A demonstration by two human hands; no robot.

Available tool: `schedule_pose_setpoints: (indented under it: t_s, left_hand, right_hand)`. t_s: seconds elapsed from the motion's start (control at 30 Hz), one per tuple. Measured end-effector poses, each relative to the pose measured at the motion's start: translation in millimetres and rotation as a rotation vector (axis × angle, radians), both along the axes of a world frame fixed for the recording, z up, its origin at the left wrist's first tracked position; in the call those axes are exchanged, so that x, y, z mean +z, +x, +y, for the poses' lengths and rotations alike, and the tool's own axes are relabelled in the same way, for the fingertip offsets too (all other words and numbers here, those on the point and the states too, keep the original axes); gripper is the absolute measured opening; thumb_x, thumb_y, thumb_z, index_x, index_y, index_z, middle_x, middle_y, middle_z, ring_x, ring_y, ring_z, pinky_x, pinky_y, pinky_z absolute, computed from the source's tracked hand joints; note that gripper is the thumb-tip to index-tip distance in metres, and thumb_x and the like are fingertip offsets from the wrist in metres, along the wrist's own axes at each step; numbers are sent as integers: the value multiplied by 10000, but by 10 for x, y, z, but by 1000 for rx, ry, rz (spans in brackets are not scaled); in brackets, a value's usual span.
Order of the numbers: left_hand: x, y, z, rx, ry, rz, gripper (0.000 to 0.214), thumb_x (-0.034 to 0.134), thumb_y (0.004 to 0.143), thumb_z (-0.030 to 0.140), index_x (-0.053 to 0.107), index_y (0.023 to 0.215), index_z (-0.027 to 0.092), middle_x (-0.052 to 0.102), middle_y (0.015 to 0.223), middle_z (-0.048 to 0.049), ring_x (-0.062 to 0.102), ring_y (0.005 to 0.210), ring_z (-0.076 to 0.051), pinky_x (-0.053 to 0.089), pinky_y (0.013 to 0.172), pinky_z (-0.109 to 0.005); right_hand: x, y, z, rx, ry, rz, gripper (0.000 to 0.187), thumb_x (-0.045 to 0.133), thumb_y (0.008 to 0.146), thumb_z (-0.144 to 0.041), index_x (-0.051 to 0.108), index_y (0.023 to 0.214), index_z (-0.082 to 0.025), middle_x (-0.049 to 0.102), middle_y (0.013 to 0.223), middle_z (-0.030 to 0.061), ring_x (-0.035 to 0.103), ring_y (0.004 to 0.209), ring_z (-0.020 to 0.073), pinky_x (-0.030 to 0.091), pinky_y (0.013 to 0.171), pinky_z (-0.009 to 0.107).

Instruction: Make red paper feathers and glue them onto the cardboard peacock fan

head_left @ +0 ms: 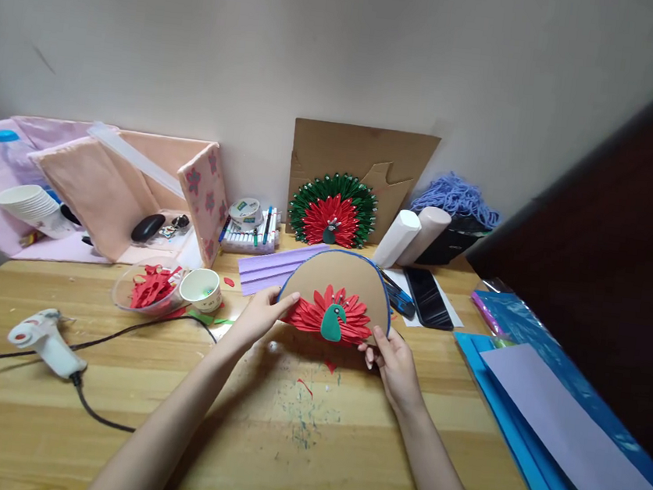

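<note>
Between my two hands, raised a little off the table, is a cardboard half-disc [315,270] with a blue edge. Red pleated petals [301,313] fan across its lower part, and a green bird cutout [331,324] sits at their middle. My left hand [265,313] pinches the left corner, thumb on the front. My right hand [392,363] grips the right corner between thumb and fingers. Behind it, a finished-looking peacock craft [333,210] with green and red feathers leans on a cardboard sheet [326,147].
A white glue gun [48,341] and its black cord lie at the left. Near it stand a bowl of red scraps [148,287] and a paper cup [201,290]. A phone [427,297] lies behind my right hand; blue sheets [510,423] cover the right edge.
</note>
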State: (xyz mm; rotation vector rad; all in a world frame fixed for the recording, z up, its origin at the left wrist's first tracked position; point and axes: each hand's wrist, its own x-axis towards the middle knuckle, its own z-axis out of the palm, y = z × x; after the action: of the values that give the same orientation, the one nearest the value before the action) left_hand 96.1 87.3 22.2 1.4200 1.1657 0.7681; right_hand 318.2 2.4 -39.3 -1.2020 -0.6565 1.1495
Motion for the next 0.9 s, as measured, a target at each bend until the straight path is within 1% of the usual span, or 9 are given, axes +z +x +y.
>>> schedule_pose_setpoints:
  t_s: [0.1, 0.27, 0.4, 0.47, 0.53, 0.67, 0.77, 0.9]
  left_hand:
    - [-26, -25, 16, -22, -9, -23, 401, 582, 709, 536, 472, 643, 156, 443, 579, 43, 415, 557, -100, 341, 545, -225]
    - [-75, -54, 42, -67, 3, -48, 393, 571, 725, 531, 460, 643, 163, 437, 572, 48, 408, 538, -95, 332, 536, -223]
    - [-128, -93, 74, -61, 52, -29, 400, 538, 770, 521, 471, 611, 161, 437, 562, 41, 407, 550, -104, 325, 552, -231]
    - [-132, -120, 91, -52, 77, -19, 413, 513, 795, 520, 491, 597, 157, 477, 578, 26, 433, 579, -116, 344, 583, -239]
    - [-118, -154, 111, -27, 85, -13, 437, 454, 827, 529, 532, 619, 153, 549, 626, -1, 483, 624, -136, 375, 625, -253]
    - [-70, -242, 160, 90, 62, 6, 555, 296, 871, 524, 624, 651, 134, 656, 693, -72, 566, 658, -173, 416, 653, -282]
    - [-35, -301, 185, 110, 113, 23, 542, 326, 860, 502, 678, 700, 121, 702, 770, -105, 588, 680, -177, 429, 649, -281]
    - [20, -325, 172, 79, 200, 31, 426, 475, 822, 475, 716, 804, 124, 725, 888, -105, 602, 710, -172, 460, 687, -282]
  right_hand:
    - [-23, 2, 2, 8, -2, -6, 422, 747, 632, -519, 563, 790, -173, 572, 523, -29, 493, 429, 91, 384, 372, 191]
    - [-33, 6, -7, 17, -2, -21, 421, 739, 643, -518, 574, 824, -175, 613, 603, -17, 474, 424, 71, 385, 376, 185]
    - [-42, 9, -14, 35, 1, -58, 406, 717, 667, -525, 582, 822, -176, 600, 566, -20, 469, 413, 77, 386, 383, 194]
    - [-44, 11, -15, 35, 1, -71, 400, 710, 674, -528, 584, 817, -176, 595, 554, -19, 470, 413, 83, 388, 384, 200]
    - [-39, 14, -15, 31, 7, -70, 396, 711, 675, -526, 585, 817, -178, 597, 559, -17, 475, 417, 87, 391, 384, 203]
    - [-8, 15, -19, 7, 6, -19, 396, 737, 647, -517, 576, 784, -183, 617, 610, -10, 481, 419, 78, 392, 380, 197]
    - [17, 18, -27, -14, -4, 24, 405, 762, 620, -508, 569, 768, -184, 626, 628, -11, 483, 419, 70, 388, 376, 187]
    - [33, 32, -35, -23, 5, 76, 401, 779, 604, -497, 566, 748, -189, 609, 580, -23, 483, 421, 70, 383, 370, 174]
